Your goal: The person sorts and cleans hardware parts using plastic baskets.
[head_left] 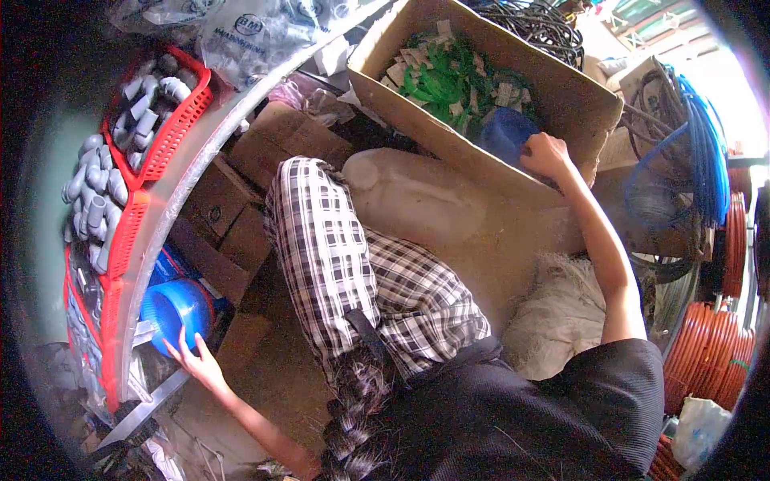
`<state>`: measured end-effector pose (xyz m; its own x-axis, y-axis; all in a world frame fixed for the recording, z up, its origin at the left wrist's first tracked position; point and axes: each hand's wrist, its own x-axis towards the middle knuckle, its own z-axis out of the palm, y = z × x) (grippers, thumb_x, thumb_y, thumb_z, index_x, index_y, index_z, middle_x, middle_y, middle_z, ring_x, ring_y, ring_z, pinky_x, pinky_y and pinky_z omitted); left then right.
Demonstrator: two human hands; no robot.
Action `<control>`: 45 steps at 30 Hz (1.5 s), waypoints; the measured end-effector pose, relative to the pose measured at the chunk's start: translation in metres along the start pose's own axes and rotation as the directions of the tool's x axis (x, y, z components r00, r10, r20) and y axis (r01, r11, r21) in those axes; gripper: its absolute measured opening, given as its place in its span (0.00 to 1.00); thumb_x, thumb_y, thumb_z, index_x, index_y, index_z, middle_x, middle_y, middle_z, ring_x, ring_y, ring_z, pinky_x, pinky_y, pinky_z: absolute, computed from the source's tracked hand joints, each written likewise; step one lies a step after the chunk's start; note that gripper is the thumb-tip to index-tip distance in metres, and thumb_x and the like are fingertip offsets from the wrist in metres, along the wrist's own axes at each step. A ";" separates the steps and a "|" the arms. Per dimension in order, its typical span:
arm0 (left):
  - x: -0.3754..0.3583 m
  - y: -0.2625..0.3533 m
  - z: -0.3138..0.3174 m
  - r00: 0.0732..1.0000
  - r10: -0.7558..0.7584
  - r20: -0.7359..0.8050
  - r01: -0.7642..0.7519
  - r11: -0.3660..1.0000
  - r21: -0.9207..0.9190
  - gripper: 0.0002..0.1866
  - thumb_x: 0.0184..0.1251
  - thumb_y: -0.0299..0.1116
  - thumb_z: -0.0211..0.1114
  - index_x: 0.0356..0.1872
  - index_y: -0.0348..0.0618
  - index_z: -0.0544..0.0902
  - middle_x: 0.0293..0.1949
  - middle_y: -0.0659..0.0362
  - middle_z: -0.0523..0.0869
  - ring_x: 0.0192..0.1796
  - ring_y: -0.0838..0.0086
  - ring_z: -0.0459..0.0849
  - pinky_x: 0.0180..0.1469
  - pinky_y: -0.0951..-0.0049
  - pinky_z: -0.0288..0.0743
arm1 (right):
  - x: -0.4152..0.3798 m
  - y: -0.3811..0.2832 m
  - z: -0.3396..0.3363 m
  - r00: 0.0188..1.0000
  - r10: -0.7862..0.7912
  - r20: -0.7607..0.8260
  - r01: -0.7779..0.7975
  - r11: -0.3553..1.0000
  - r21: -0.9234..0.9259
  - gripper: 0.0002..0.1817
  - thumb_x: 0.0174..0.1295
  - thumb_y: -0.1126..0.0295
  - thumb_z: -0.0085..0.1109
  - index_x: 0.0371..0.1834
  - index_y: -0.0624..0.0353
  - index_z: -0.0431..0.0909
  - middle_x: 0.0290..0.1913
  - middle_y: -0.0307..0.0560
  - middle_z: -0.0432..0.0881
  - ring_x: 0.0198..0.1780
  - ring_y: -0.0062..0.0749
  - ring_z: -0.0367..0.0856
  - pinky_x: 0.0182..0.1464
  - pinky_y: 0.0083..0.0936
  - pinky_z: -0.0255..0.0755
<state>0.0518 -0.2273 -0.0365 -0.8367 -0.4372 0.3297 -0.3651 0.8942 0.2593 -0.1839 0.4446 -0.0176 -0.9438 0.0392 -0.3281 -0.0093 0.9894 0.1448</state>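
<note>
Inside a large cardboard box [481, 172], my right hand [547, 154] is closed on the rim of a translucent blue bowl [507, 132]. The bowl lies tilted among green plastic strips [449, 76] mixed with pale, flat pieces. On the left, my left hand [195, 362] reaches toward a bright blue round tub [183, 309] under the bench edge. Its fingers are spread, with the tips overlapping the tub's lower rim.
Red plastic baskets [172, 124] of grey pipe fittings [95, 184] stand on the bench. Brown cartons [233, 216] and a dusty translucent jug [417, 192] lie before my legs. A white sack [557, 313], blue coils [706, 152] and orange coils [710, 353] are at right.
</note>
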 end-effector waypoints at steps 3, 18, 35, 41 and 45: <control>-0.004 -0.001 0.001 1.000 -0.018 0.022 0.018 1.000 0.012 0.15 0.57 0.31 0.58 0.47 0.43 0.75 0.61 0.38 0.56 0.62 0.48 0.58 0.61 0.56 0.52 | 0.000 -0.002 -0.001 1.000 0.016 0.006 -0.016 1.000 -0.009 0.15 0.39 0.59 0.56 0.28 0.56 0.80 0.31 0.54 0.79 0.35 0.47 0.78 0.38 0.37 0.72; 0.012 0.062 -0.025 0.981 -0.132 0.141 0.192 0.754 -0.628 0.16 0.64 0.34 0.49 0.47 0.32 0.73 0.50 0.48 0.74 0.54 0.65 0.71 0.58 0.66 0.59 | -0.033 -0.020 -0.097 0.941 0.001 -0.339 0.127 0.926 0.356 0.12 0.48 0.63 0.58 0.27 0.63 0.78 0.33 0.56 0.79 0.36 0.47 0.78 0.40 0.29 0.71; 0.031 0.241 -0.023 0.949 -0.250 0.194 0.206 0.024 -0.978 0.19 0.57 0.31 0.56 0.50 0.36 0.70 0.45 0.56 0.74 0.49 0.72 0.72 0.53 0.70 0.64 | -0.075 -0.247 -0.074 0.912 -0.116 -0.393 0.340 -0.321 0.884 0.19 0.59 0.61 0.43 0.47 0.63 0.68 0.44 0.46 0.74 0.45 0.31 0.73 0.49 0.27 0.68; 0.007 0.260 -0.030 0.976 -0.146 0.161 0.144 -0.124 -0.982 0.35 0.55 0.64 0.43 0.42 0.36 0.70 0.34 0.58 0.75 0.39 0.76 0.72 0.44 0.75 0.65 | -0.155 -0.336 -0.077 0.698 -0.136 -0.703 0.644 -0.309 0.700 0.34 0.50 0.49 0.51 0.55 0.63 0.63 0.55 0.52 0.67 0.57 0.38 0.64 0.60 0.34 0.54; -0.006 0.264 -0.034 0.997 -0.041 0.061 0.064 0.065 -0.996 0.39 0.45 0.66 0.53 0.44 0.36 0.70 0.30 0.56 0.79 0.30 0.67 0.80 0.33 0.72 0.73 | -0.160 -0.353 -0.076 0.351 -0.157 -0.923 0.929 -0.062 0.364 0.30 0.50 0.51 0.51 0.51 0.63 0.66 0.50 0.51 0.71 0.53 0.36 0.68 0.56 0.32 0.59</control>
<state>-0.0257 0.0085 0.0608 -0.8446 -0.4664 0.2628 0.3293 -0.0655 0.9419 -0.0545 0.0783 0.0545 -0.6351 -0.2701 0.7237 -0.7562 0.0261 -0.6539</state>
